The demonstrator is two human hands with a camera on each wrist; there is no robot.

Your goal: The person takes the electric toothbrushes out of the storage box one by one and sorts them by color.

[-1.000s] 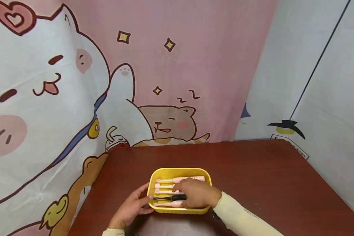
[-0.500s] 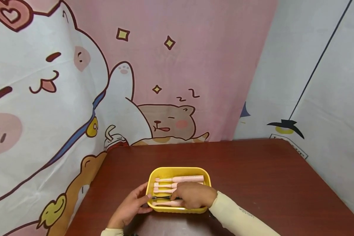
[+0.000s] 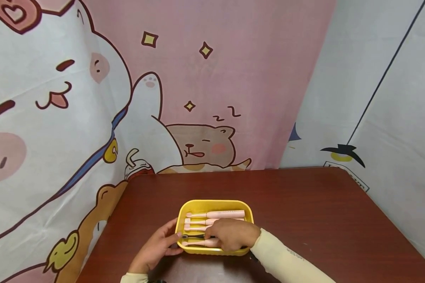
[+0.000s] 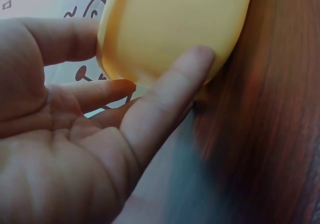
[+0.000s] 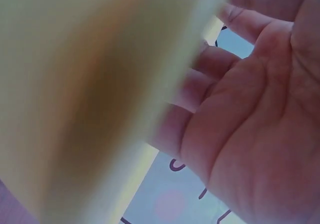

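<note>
A yellow plastic box (image 3: 212,252) holds several electric toothbrushes lying side by side, heads to the left. Most are pink, like the farthest toothbrush (image 3: 226,214). A black toothbrush (image 3: 194,236) lies among them, second from the near side. My right hand (image 3: 235,234) reaches into the box with curled fingers and grips the black toothbrush's handle, which it mostly hides. My left hand (image 3: 158,244) holds the box's left end. In the left wrist view its thumb (image 4: 175,83) presses the box wall. The box wall hides the right fingertips in the right wrist view.
The box stands near the front of a dark red-brown table (image 3: 283,204). Behind the table hangs a pink and white cloth (image 3: 255,78) with cartoon animals. The table's right edge slopes along a white cloth.
My right hand has shifted slightly left and down onto the black toothbrush, covering more of its handle. My left hand stays at the box's left end.
</note>
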